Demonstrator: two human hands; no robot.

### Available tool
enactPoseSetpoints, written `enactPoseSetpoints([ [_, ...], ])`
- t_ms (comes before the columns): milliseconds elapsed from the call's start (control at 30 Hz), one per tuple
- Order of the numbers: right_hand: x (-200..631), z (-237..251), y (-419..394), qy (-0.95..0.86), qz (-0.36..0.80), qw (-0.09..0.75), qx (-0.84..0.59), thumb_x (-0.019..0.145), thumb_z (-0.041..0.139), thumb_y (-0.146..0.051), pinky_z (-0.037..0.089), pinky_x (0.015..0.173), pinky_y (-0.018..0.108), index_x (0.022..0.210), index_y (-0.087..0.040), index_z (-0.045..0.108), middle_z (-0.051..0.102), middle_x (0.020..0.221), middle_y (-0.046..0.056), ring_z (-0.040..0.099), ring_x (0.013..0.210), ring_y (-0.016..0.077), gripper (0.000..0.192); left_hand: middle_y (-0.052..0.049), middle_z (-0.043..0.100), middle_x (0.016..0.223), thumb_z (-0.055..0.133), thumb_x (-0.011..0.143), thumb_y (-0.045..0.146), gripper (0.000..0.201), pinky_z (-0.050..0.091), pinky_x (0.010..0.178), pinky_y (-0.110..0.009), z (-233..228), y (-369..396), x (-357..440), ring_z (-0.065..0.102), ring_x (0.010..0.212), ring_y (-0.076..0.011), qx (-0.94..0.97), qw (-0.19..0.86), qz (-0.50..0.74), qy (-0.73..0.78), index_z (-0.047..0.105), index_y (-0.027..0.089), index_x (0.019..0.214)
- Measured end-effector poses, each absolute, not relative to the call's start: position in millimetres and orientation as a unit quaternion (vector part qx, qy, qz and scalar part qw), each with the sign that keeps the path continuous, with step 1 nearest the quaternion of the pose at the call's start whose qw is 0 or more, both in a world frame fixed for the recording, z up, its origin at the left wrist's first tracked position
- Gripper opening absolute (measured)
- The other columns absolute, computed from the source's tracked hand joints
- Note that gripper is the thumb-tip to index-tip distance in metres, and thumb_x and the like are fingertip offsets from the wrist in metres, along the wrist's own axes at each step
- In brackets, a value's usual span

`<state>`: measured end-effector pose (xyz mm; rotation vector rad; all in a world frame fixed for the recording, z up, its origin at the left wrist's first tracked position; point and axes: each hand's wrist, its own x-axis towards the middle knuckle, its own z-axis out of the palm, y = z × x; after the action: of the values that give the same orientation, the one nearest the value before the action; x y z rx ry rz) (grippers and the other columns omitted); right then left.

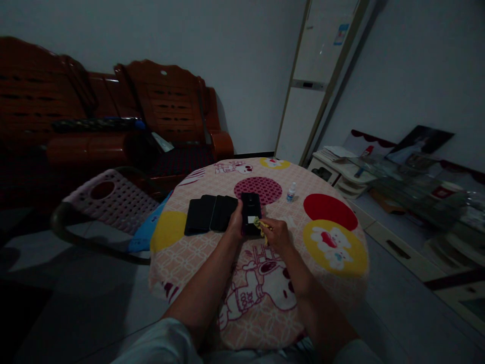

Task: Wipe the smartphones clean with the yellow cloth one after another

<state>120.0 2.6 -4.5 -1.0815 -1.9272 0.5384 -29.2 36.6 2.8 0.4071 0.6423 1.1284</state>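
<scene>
My left hand (pixel 236 220) grips the left edge of a black phone (pixel 250 203), whose back seems to face up, with a camera near the top and a white label (pixel 251 220) lower down. In my right hand (pixel 278 235) is a small crumpled yellow-green cloth (pixel 262 225), pinched between the fingers. It touches the phone beside the label. Several flat dark devices (pixel 200 215), like phones or tablets, lie overlapping in a row just left of my left hand. A small white bottle (pixel 291 192) with a blue label stands upright beyond my right hand.
A patterned cloth (pixel 265 313) covers the round table. At the left is a woven chair (pixel 113 199) with a blue bag (pixel 149 227) beside it. Wooden seats (pixel 166 106) line the back wall. A cluttered low cabinet (pixel 394 247) runs along the right, near a tall white air conditioner (pixel 306 111).
</scene>
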Motion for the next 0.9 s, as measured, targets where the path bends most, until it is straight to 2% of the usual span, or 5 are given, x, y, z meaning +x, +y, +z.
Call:
enactPoseSetpoints([
  [200,128.5,-7.9,11.0,-0.739,0.178,0.453,-0.465,0.084,0.054,-0.026,0.048,0.07,0.026,0.088,-0.018,0.074,0.073,0.082,0.006,0.067,0.077,0.0203,0.022,-0.014,0.07,0.072,0.044,0.087,0.056,0.054,0.054,0.062,-0.035,-0.8,34.2,-23.8,0.067,0.061,-0.023,0.185,0.792,0.457,0.361,0.067,0.008,0.092],
  [400,136.0,-8.4,14.9,-0.687,0.161,0.486,-0.515,0.084,0.053,-0.027,0.049,0.068,0.026,0.091,-0.017,0.073,0.073,0.084,0.007,0.067,0.076,0.0203,0.024,-0.016,0.07,0.075,0.04,0.086,0.061,0.059,0.054,0.061,-0.039,0.7,29.1,-19.0,0.067,0.062,-0.0256,0.224,0.848,0.369,0.309,0.067,0.009,0.093],
  [567,131.7,-10.7,14.5,-0.701,0.191,0.489,-0.483,0.083,0.054,-0.027,0.051,0.07,0.029,0.091,-0.016,0.074,0.074,0.087,0.008,0.068,0.079,0.0219,0.024,-0.015,0.069,0.071,0.042,0.086,0.06,0.057,0.053,0.058,-0.038,1.0,30.9,-20.2,0.066,0.057,-0.0249,0.192,0.826,0.396,0.352,0.068,0.009,0.09],
  [700,128.0,-10.4,12.6,-0.715,0.212,0.477,-0.466,0.081,0.055,-0.025,0.051,0.072,0.03,0.09,-0.018,0.074,0.075,0.088,0.007,0.069,0.081,0.0225,0.022,-0.011,0.07,0.068,0.053,0.086,0.048,0.041,0.051,0.055,-0.03,-2.6,35.0,-22.5,0.065,0.054,-0.0202,0.202,0.734,0.488,0.426,0.068,0.01,0.09],
  [900,123.6,-5.7,7.0,-0.728,0.266,0.46,-0.434,0.08,0.06,-0.027,0.051,0.068,0.027,0.087,-0.018,0.076,0.074,0.08,0.005,0.068,0.074,0.0207,0.019,-0.005,0.064,0.052,0.056,0.086,0.033,0.029,0.046,0.045,-0.024,-4.1,40.8,-31.7,0.058,0.04,-0.0154,0.237,0.667,0.533,0.463,0.064,0.011,0.07],
])
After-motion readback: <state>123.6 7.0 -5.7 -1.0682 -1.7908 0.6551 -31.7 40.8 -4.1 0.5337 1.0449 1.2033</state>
